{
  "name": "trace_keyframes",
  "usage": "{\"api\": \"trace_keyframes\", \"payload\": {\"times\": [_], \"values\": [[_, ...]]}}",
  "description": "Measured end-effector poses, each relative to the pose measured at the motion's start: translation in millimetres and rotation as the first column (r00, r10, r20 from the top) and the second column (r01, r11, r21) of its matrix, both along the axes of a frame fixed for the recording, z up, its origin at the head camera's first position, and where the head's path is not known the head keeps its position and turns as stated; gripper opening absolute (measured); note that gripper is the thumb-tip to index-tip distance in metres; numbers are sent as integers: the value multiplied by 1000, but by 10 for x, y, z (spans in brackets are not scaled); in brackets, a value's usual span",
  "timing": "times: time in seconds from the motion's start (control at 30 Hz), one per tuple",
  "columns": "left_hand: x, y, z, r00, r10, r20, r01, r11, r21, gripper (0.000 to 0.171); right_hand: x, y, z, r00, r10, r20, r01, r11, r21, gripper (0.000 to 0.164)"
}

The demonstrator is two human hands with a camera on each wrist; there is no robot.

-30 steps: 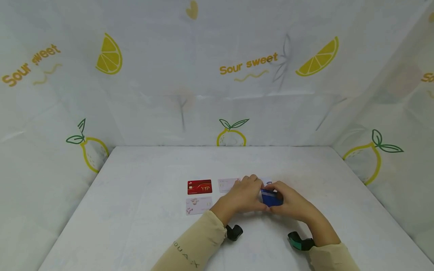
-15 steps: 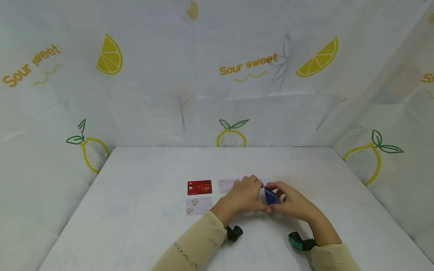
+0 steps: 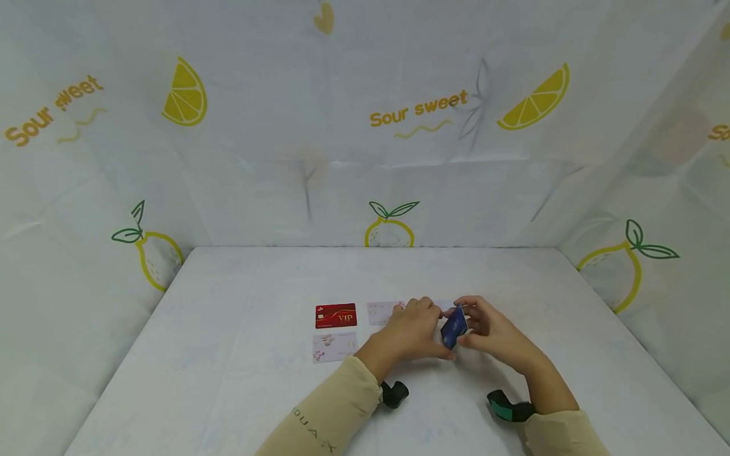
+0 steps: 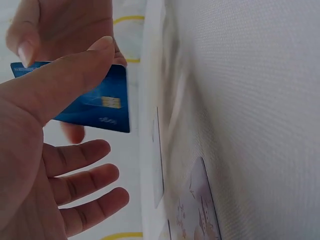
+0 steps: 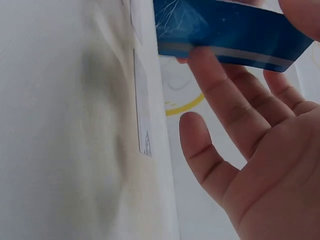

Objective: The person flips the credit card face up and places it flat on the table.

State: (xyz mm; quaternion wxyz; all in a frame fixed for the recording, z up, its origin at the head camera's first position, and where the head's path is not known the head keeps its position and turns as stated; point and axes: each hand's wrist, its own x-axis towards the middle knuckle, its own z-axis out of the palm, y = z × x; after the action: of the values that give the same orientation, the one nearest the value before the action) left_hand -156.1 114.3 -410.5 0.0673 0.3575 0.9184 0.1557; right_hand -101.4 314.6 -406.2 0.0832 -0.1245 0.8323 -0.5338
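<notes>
A blue bank card (image 3: 454, 327) with a gold chip is tilted up off the table between the two hands. The right hand (image 3: 496, 332) holds it; in the right wrist view the thumb (image 5: 306, 17) is at one end and a finger (image 5: 206, 57) lies against its face. Close on the card's other side is the left hand (image 3: 412, 329). In the left wrist view, the left thumb (image 4: 80, 72) crosses in front of the card, and its other fingers (image 4: 90, 182) are spread apart below it. Whether the left thumb touches the card is unclear.
On the white table (image 3: 245, 380) lie a red VIP card (image 3: 336, 315), a pale card (image 3: 333, 347) below it and another pale card (image 3: 381, 311) to its right. A further pale card (image 5: 142, 105) is largely hidden by the hands. Patterned sheeting (image 3: 256, 158) stands behind.
The blue card has turned between the hands, from lying broad towards the viewer to a steeper, narrower angle. The right hand's fingers have opened out slightly; the left hand has barely moved.
</notes>
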Motion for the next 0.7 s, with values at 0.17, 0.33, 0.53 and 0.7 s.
{"api": "trace_keyframes", "payload": {"times": [0.17,0.33,0.53,0.7], "values": [[-2,-11,0,1000,-9,3,9,1000,1,67,4,61,7,1000,23,-8,-24,997,-80,61],[-8,-29,2,999,-29,-23,29,1000,-2,60,6,116,-1,1000,19,-2,-19,995,-102,57],[-20,-41,-12,997,-15,-72,13,1000,-28,62,-2,169,-44,998,-57,28,57,998,12,58],[-40,-41,-17,997,0,-82,-6,997,-81,59,-17,222,-97,994,-101,32,95,985,146,61]]}}
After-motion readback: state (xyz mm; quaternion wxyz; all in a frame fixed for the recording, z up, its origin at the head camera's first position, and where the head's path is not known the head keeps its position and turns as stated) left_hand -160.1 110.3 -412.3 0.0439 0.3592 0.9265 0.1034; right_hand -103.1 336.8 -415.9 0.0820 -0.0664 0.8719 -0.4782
